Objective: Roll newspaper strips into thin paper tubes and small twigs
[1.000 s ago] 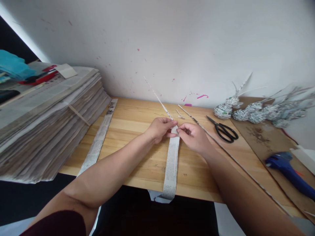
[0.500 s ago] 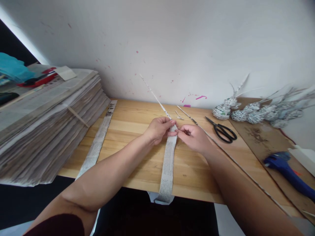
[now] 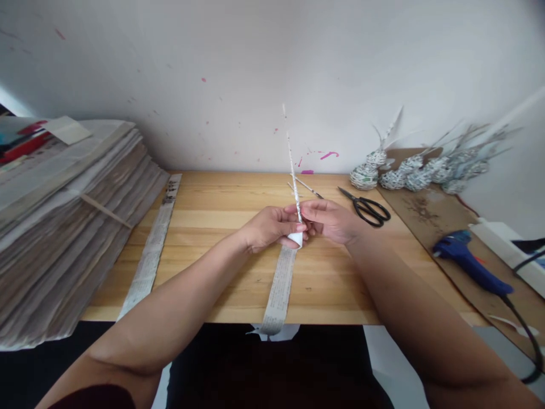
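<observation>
Both hands meet over the middle of the table around a strip of printed paper [image 3: 279, 287], whose upper part is rolled into a thin paper tube [image 3: 293, 179]. My left hand [image 3: 275, 228] pinches the bottom of the tube between thumb and fingers, where the strip curls. My right hand [image 3: 326, 220] closes its fingertips on the tube just above that. The tube points up toward the wall, nearly upright in view. The strip's flat tail runs toward me and over the table's front edge. Another thin paper stick [image 3: 309, 186] lies behind the hands, partly hidden.
On the left stands a tall stack of cut paper [image 3: 102, 227], with a second paper strip [image 3: 151, 247] beside it. Black scissors [image 3: 368, 209] lie right of my hands. Farther right are woven paper figures [image 3: 366, 170], a cardboard sheet [image 3: 419, 218] and a blue glue gun [image 3: 470, 261].
The paper tube has swung from leaning left to nearly upright. My right hand has shifted up against the tube, and the strip's top now curls under my fingers. The view has turned slightly right.
</observation>
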`<action>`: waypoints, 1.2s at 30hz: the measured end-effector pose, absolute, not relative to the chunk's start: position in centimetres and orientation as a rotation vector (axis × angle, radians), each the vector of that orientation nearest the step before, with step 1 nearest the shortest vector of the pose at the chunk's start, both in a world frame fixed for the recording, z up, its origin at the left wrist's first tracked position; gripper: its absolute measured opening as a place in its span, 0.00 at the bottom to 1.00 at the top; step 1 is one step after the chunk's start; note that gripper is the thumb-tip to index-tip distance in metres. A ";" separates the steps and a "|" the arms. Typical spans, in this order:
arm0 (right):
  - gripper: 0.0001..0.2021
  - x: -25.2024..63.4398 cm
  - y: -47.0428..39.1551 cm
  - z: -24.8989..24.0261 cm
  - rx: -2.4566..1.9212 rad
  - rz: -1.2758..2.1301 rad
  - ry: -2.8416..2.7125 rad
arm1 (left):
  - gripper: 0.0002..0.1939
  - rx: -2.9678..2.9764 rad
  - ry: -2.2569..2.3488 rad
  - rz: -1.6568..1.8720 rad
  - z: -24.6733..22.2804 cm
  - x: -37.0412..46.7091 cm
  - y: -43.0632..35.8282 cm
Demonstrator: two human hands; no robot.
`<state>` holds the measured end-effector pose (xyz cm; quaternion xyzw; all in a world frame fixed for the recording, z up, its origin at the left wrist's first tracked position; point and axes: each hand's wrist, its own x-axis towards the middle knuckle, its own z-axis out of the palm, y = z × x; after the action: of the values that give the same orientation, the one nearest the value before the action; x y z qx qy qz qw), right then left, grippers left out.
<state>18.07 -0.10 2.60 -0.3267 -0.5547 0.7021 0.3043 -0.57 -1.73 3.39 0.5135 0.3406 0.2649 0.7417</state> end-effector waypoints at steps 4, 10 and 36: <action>0.14 18.0 0.0 2.4 -0.920 1.856 -1.434 | 0.13 1.149 0.751 0.561 3.4 -0.5 -2.0; 0.14 18.1 0.3 2.5 -1.003 1.804 -1.426 | 0.13 1.117 0.828 0.581 3.3 -0.2 -2.1; 0.16 17.8 0.3 2.4 -1.037 1.672 -1.394 | 0.10 1.194 0.886 0.615 2.6 0.1 -2.3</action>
<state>17.80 0.31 2.38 -0.4017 -0.5399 0.6477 0.3572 0.13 -2.33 2.59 0.5347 0.3968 0.2756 0.6933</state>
